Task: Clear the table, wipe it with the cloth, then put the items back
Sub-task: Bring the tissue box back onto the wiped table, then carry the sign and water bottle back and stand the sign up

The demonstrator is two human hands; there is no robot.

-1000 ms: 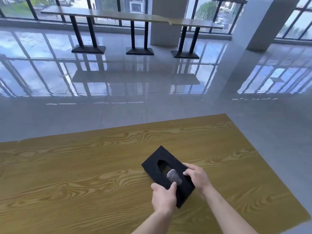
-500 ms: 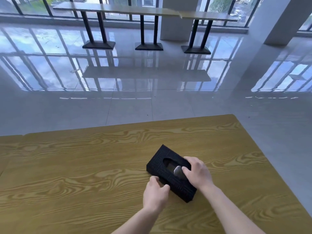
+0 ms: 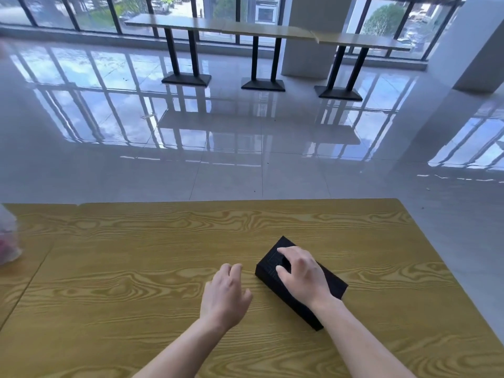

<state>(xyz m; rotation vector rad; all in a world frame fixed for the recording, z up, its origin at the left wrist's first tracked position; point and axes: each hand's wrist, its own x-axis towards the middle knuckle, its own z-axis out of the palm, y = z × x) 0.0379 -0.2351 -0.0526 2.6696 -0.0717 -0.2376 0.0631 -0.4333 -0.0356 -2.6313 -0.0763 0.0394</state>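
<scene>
- Tissue box (image 3: pixel 334 283): black and rectangular. It lies flat on the wooden table (image 3: pixel 136 268), in the right half of the near area, with its long axis turned diagonally. One corner points toward the far edge.
- Box top: part of a dark oval opening shows between the thumb and index finger of the covering hand. What is inside the opening cannot be made out.
- Right hand (image 3: pixel 302 274): palm down on top of the box. The fingers are spread and nearly straight toward the far corner, and the thumb lies along the left long edge. The hand rests on the box; no finger wraps round it.
- Left hand (image 3: pixel 225 296): just beside the left end of the box and clear of it, low over the tabletop. The fingers are loosely curled and hold nothing. Contact with the table surface cannot be confirmed.
- Forearms: both are bare and enter from the near edge.
- Plastic bag (image 3: pixel 8 236): translucent, with pinkish contents. It sits at the far left of the table, well apart from the box, and the frame edge cuts it off.
- Floor (image 3: pixel 245 159): glossy grey tiles beyond the table, reflecting the window frames.
- Far tables (image 3: pixel 261 31): a row of long tops on black pedestal legs stands before the windows (image 3: pixel 136 9), next to a white pillar (image 3: pixel 308 36).
</scene>
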